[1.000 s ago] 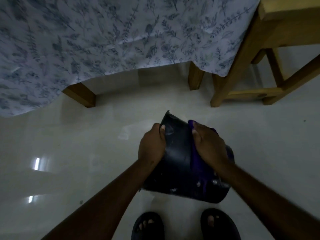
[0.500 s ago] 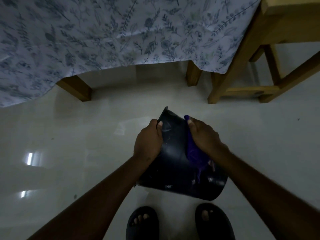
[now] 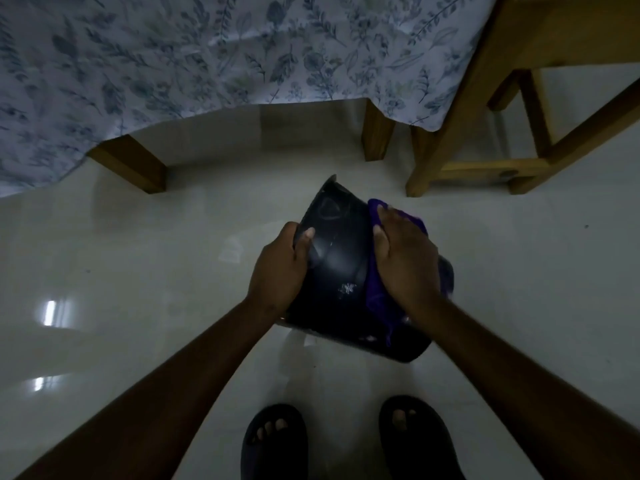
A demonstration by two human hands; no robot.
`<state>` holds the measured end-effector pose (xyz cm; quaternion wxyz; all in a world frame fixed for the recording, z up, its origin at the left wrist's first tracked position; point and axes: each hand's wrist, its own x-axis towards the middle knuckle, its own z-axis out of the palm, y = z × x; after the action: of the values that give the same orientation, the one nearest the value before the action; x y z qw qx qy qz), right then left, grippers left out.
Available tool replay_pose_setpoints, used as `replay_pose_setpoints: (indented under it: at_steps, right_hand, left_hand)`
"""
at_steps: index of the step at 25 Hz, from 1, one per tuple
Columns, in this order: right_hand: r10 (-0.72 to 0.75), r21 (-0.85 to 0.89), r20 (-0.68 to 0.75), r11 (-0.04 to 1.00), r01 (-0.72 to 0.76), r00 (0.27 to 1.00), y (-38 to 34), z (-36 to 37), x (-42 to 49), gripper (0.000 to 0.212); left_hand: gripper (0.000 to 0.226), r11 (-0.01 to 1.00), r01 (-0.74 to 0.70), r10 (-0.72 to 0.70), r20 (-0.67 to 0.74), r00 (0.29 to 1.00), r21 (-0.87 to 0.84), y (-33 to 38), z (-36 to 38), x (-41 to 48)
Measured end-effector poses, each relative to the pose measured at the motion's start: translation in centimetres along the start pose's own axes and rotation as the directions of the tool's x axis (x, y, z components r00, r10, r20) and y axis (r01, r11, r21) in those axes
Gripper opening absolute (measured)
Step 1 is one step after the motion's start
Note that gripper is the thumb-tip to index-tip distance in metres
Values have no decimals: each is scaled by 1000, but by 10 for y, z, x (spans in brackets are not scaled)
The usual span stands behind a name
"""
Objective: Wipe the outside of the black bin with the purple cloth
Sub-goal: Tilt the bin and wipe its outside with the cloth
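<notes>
Black bin (image 3: 341, 271) tilted, left hand (image 3: 278, 271) gripping it; right hand (image 3: 405, 261) pressing purple cloth (image 3: 375, 289).

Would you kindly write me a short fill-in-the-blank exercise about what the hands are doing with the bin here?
1. The right hand presses a cloth whose colour is ____.
2. The left hand grips the black bin by its ____ edge.
3. The bin is held above a pair of dark ____ on the floor.

Missing words: purple; left; sandals

purple cloth (image 3: 375, 289) mostly hidden under right hand (image 3: 405, 258), wooden stool (image 3: 485, 98) cut off
</notes>
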<state>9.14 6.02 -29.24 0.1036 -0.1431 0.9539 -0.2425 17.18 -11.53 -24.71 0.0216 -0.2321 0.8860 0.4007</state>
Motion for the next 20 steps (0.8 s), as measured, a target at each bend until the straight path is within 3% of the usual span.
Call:
replay_pose_setpoints:
  at_steps: [2, 5, 7, 10, 12, 16, 18, 20]
  right_hand:
    - [-93, -148, -34, 985, 87, 995, -15, 11, -59, 55]
    - [-206, -217, -15, 956, 198, 978, -22, 19, -91, 59]
    - [-178, -190, -4, 966, 174, 984, -21, 13, -49, 56]
    - [18, -27, 11, 999, -18, 1000, -10, -6, 16, 52]
    - [62, -21, -8, 998, -62, 998, -4, -6, 7, 54]
    - [-119, -221, -13, 969, 113, 993, -29, 20, -99, 59]
    - [-204, -206, -16, 959, 196, 979, -30, 21, -78, 57]
    - [-156, -165, -10, 974, 152, 988, -30, 13, -26, 54]
  left_hand:
    - [31, 999, 18, -19, 14, 1000, 30, 7, -1, 14]
    - [30, 999, -39, 39, 23, 999, 22, 11, 3, 15]
    - [29, 999, -43, 44, 28, 999, -18, 15, 6, 16]
    - [29, 1000, -9, 9, 20, 1000, 0, 21, 6, 20]
    - [32, 1000, 9, -10, 27, 1000, 11, 21, 6, 22]
    - [34, 998, 58, -59, 24, 998, 32, 15, 11, 28]
    - [33, 999, 34, -34, 15, 999, 10, 14, 12, 24]
    - [31, 1000, 9, -9, 16, 1000, -10, 10, 11, 18]
